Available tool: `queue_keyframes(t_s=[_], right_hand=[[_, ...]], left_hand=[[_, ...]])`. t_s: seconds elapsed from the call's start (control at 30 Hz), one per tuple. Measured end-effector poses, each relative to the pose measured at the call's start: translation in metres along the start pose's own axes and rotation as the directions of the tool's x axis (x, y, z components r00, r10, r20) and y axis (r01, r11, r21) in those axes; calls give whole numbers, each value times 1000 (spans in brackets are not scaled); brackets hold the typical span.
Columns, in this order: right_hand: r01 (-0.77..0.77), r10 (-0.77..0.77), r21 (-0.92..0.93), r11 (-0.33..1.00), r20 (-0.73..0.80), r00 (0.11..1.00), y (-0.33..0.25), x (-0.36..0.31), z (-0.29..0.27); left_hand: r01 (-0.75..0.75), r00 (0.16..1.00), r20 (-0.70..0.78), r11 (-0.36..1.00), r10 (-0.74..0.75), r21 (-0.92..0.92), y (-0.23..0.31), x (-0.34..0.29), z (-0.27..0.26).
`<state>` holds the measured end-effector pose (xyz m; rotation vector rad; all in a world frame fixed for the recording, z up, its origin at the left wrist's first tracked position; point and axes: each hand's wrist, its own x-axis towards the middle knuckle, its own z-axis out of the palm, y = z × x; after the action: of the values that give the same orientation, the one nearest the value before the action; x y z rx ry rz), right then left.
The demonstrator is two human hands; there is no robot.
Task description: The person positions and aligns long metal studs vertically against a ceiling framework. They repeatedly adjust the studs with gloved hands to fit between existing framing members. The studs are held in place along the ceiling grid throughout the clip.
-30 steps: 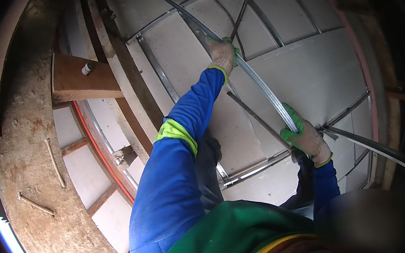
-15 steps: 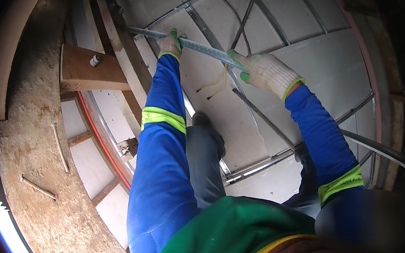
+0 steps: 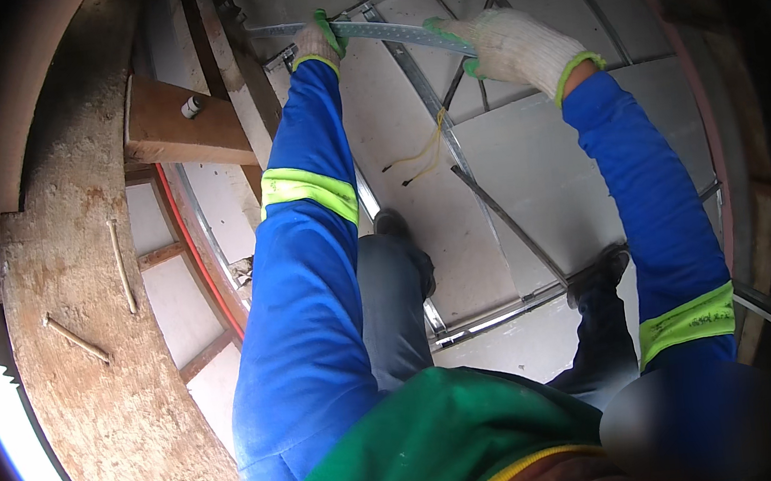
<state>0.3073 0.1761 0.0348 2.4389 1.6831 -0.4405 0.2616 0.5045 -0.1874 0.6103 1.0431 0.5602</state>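
Note:
A long, thin perforated metal strip (image 3: 397,35) runs across the upper middle, held between both my gloved hands. My left hand (image 3: 318,41), in a white knit glove with green fingertips, is closed round it, and a stretch of the strip sticks out past it to the left. Its right end is gripped by my right hand (image 3: 521,50), the green thumb and fingers closed about it; that tip is hidden in the glove. Below the strip lie pale ceiling panels (image 3: 542,163) in a metal frame.
A wide wooden beam (image 3: 82,300) with two bent nails stands at left, next to a brown block (image 3: 185,125) and a timber post (image 3: 241,68). A yellow wire (image 3: 428,151) and a dark rod (image 3: 510,223) lie on the panels. My boots (image 3: 405,248) stand among the metal channels.
My right hand has moved up and to the right, so the strip lies closer to level. My left hand has risen slightly, still gripping it.

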Motion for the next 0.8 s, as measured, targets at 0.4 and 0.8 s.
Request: queue_keyframes(t_s=[0.4,0.8], right_hand=[[-3,-4,-265,964,-29,1000,11,-8,-25],[-358,325,835,418,230,917,-96,-20,162]], left_hand=[[-50,985,147,961,93,-272,-44,-16,29],[-464,818,379,106,433,879,-49,-43,41]])
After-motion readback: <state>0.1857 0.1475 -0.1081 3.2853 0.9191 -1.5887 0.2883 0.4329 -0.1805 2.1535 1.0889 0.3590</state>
